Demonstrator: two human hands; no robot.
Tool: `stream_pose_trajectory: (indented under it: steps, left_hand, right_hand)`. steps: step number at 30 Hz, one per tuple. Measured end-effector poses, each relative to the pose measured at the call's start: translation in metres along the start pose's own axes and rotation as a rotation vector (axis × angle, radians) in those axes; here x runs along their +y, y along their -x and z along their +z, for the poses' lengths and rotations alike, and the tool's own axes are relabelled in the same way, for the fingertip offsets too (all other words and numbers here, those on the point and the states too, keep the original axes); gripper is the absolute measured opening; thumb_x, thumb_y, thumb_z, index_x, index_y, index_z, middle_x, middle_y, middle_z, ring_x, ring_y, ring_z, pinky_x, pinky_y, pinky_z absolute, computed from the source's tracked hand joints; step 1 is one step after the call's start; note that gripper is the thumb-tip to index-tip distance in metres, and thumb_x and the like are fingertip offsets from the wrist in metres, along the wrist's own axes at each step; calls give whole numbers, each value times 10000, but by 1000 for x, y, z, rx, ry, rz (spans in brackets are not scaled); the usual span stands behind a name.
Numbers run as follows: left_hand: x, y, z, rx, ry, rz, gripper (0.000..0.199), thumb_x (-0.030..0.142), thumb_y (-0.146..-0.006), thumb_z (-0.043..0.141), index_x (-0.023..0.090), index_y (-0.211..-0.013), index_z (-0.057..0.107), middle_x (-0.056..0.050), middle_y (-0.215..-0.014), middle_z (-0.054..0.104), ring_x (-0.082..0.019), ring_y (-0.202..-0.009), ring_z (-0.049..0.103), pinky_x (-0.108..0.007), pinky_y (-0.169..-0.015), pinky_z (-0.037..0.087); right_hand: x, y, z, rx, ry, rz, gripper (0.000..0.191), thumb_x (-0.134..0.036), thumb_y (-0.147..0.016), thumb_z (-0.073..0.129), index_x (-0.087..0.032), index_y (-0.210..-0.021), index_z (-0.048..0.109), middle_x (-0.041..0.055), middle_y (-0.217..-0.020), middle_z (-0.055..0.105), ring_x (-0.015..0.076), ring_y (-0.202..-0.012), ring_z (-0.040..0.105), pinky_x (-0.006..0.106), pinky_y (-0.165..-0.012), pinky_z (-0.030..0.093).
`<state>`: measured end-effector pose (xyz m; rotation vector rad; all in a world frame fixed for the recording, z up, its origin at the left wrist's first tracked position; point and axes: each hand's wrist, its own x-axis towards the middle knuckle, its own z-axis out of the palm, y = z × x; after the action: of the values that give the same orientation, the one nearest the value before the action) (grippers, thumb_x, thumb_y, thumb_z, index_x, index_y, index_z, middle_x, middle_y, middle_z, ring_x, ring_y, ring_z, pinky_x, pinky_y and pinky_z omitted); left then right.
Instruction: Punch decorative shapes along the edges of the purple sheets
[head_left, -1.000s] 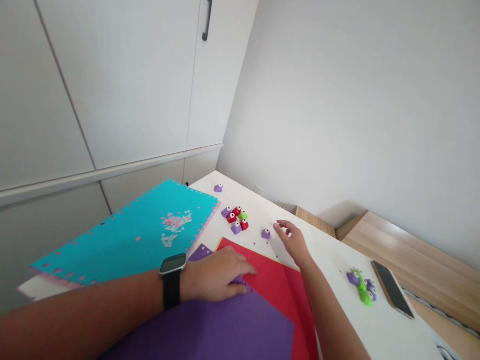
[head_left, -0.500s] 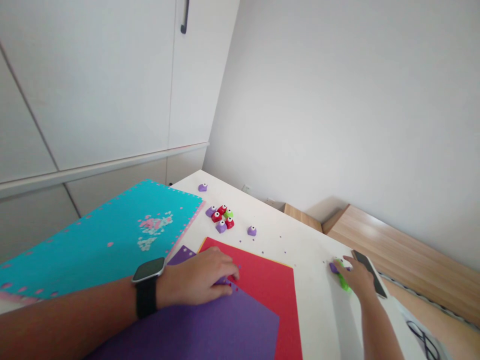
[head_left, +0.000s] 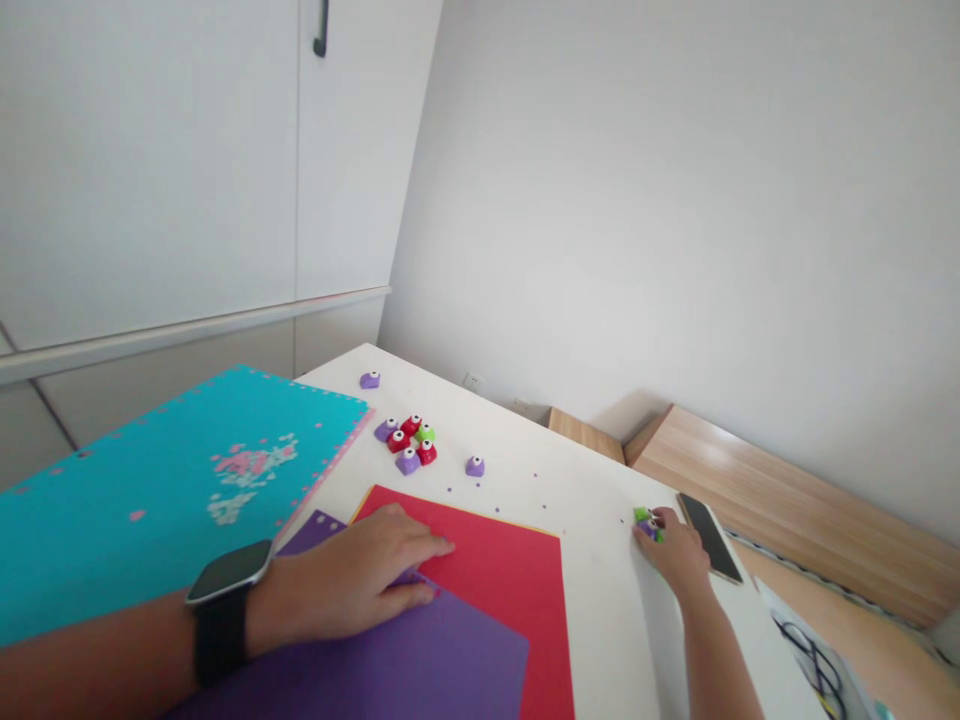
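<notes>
My left hand (head_left: 360,575), with a dark watch on its wrist, rests with fingers apart on a purple sheet (head_left: 420,660) and a red sheet (head_left: 510,570). Holes run along the purple sheet's edge. On the right of the white table, my right hand (head_left: 675,550) has its fingers round a purple hole punch (head_left: 646,531). Green punches touch it, one (head_left: 642,513) just behind. A group of red, purple and green punches (head_left: 407,440) stands beyond the sheets. Single purple punches stand apart, one (head_left: 475,466) nearer the middle, another (head_left: 370,380) toward the far corner.
A blue sheet (head_left: 180,480) with punched edges lies at the left, bearing pink and pale paper bits (head_left: 251,465). A phone (head_left: 709,537) lies beside my right hand. Black cable (head_left: 810,660) is at the lower right. White cabinets and a wall stand behind.
The view has swung to the right. My right hand has closed round a purple punch, and the green punches near it sit differently. My left hand stays on the sheets, its fingers straighter.
</notes>
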<state>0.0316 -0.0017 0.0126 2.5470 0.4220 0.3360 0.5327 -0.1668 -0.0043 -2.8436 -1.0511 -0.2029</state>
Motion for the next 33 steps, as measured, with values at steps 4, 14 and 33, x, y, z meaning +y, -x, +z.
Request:
stream_pose_trajectory:
  steps: [4,14,33]
  left_hand:
    - [-2,0,1,-9,-4,3,428,436,-983,598,284,-1380,642,-76,-1235,719,-307,-1147,637,-413,-1009,455]
    - [-2,-1,1,21,14,54,289,404,-981,610,267,-1219,703,-51,-1135,738,-270,-1062,641,-343,-946,422]
    - [-3,-9,-14,137,100,107,141,271,-979,583,226,-1023,710,-39,-969,742,-213,-934,688,-278,-855,454]
  right_hand:
    - [-9,6,0,59,24,34,496,-578,-788,603,-165,-1046,698,250,-1132,700,483,-1220,543,612,-956,433]
    - [-41,25,-27,106,-386,-93,287,-431,-763,648,-221,-954,689,167,-1005,725,419,-1201,553,578,-1031,385]
    - [-228,149,-64,-818,-1264,-478,354,-407,-812,807,-256,-1111,691,17,-874,708,172,-691,651,311,-648,556]
